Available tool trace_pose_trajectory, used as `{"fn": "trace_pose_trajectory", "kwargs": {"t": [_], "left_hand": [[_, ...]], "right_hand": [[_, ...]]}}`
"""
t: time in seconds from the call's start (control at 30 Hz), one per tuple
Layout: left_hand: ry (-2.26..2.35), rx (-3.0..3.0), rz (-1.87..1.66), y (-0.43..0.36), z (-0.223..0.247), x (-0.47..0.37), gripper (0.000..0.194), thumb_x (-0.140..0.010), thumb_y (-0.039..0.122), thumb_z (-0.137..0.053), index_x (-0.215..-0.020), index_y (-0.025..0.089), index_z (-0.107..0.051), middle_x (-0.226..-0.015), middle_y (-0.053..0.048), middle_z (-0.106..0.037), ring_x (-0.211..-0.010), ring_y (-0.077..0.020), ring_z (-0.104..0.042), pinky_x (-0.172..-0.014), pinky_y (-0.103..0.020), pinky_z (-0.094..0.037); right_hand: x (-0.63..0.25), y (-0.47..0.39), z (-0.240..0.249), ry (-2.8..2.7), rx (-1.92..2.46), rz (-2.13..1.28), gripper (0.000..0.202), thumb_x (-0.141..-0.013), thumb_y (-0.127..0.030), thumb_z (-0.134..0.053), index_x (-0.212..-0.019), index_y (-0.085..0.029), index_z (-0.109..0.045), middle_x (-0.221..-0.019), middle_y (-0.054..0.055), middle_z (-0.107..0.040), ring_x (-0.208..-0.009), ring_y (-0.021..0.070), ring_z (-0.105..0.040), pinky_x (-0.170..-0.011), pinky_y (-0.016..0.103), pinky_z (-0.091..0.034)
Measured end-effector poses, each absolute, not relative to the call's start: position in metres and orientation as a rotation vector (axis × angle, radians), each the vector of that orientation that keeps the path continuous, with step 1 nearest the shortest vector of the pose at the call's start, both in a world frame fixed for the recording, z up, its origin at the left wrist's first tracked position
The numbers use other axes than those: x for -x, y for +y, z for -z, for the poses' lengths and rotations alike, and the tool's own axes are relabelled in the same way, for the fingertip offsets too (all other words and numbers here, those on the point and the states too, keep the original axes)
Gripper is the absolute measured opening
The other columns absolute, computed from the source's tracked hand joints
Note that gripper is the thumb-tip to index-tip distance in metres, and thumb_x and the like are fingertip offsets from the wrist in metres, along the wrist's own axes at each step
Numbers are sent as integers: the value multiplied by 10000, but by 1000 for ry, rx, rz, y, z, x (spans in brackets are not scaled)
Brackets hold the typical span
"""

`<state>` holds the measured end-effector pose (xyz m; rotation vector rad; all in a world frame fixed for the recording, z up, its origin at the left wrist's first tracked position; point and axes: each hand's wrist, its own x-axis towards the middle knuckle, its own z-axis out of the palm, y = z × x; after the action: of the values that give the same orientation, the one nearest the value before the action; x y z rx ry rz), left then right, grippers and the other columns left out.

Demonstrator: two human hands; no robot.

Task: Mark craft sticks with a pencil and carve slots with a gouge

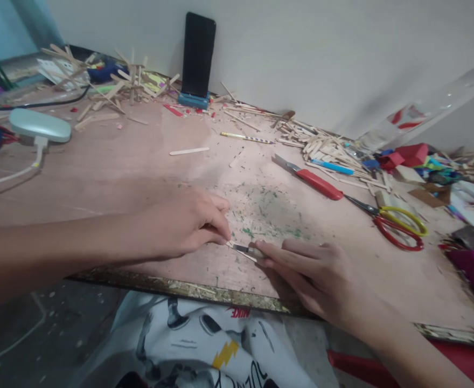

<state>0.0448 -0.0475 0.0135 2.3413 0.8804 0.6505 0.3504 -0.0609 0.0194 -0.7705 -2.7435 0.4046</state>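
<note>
- The left hand [199, 218] is nearly closed: its thumb and fingers are pinched together on the end of a thin wooden stick [248, 256].
- The right hand [318, 269] is closed in a narrow grip, with the fingers extended along the handle of a small knife [243, 249].
- The knife's blade points to the left fingertips and lies along the stick; whether the edge touches the wood, I cannot tell.
- The stick is low over the counter [119, 167], between the two hands and near the front edge.
- Just beyond the hands, small green bits [248, 232] are scattered on the surface.
- Farther away, a flat craft stick [189, 151] and a patterned pencil [247, 138] lie apart from each other.
- To the right there are a red-handled tool [320, 184] and, near its handle end, scissors [373, 211] with one yellow and one red loop.
- Behind these, a blue cutter [332, 166] lies by a heap of wooden sticks [321, 148].
- At the wall, a dark phone [199, 56] stands almost upright in a blue stand [192, 101].
- At the far left is a pale green device [40, 125] with a white cable.
</note>
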Motion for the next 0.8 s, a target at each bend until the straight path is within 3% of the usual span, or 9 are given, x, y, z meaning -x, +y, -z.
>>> {"fn": "trace_pose_trajectory", "kwargs": {"t": [0.33,0.53,0.63,0.8], "left_hand": [[916,-2332,-603,-48,-19,-47,251,-1011,33,-676,-954,176,-874,-830,11,-702,-720,-87,-595,-688,-228,-383],[918,-2362,-590,-47,-16,-43,225,-1011,90,-697,-959,229,-865,-884,41,-751,-761,-79,-660,-701,-211,-418],[926,-2407,-592,-48,-15,-42,214,-1021,126,-686,-944,234,-854,-893,48,-761,-775,-76,-682,-713,-212,-430],[943,-2473,-620,-55,-16,-45,206,-1037,174,-678,-892,227,-814,-824,67,-752,-746,-82,-676,-697,-223,-432]], "right_hand": [[-346,-60,-26,-2731,782,-417,321,-1157,-247,-541,-1409,-166,-722,-815,-14,-612,-655,97,-569,-562,258,-375],[-355,-64,-32,-2627,878,-396,291,-1153,-189,-524,-1339,-138,-742,-868,18,-745,-705,85,-696,-612,220,-469],[-358,-67,-35,-2616,894,-374,284,-1159,-217,-525,-1334,-171,-744,-876,14,-767,-700,88,-709,-597,227,-471],[-364,-72,-38,-2718,936,-428,350,-1171,-277,-520,-1486,-274,-673,-826,-34,-724,-639,93,-669,-550,270,-441]]}}
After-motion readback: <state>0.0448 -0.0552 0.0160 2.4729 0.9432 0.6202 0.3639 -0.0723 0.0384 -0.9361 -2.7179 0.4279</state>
